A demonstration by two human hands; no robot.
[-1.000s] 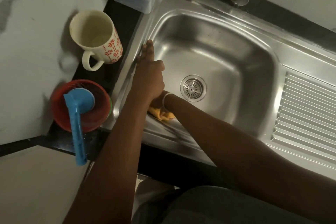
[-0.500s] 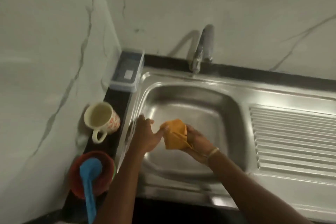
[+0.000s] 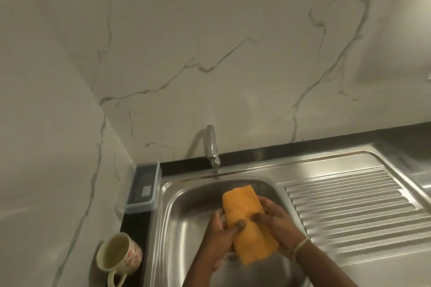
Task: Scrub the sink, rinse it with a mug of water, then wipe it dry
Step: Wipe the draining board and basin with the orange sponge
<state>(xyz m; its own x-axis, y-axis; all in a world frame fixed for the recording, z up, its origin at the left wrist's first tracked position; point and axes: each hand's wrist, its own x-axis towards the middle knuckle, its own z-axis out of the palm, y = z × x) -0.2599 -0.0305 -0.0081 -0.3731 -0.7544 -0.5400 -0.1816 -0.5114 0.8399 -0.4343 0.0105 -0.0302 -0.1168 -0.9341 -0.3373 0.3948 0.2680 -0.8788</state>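
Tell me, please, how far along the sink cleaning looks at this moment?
Late stage, I'd judge. No suds show in the sink, and the mug stands on the counter beside it, which suggests scrubbing and rinsing are over. The left hand and right hand hold a folded orange cloth above the basin. Wiping dry remains.

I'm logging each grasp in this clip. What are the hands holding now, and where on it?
Both hands hold the folded orange cloth above the sink: left hand and right hand grip opposite long edges near its middle.
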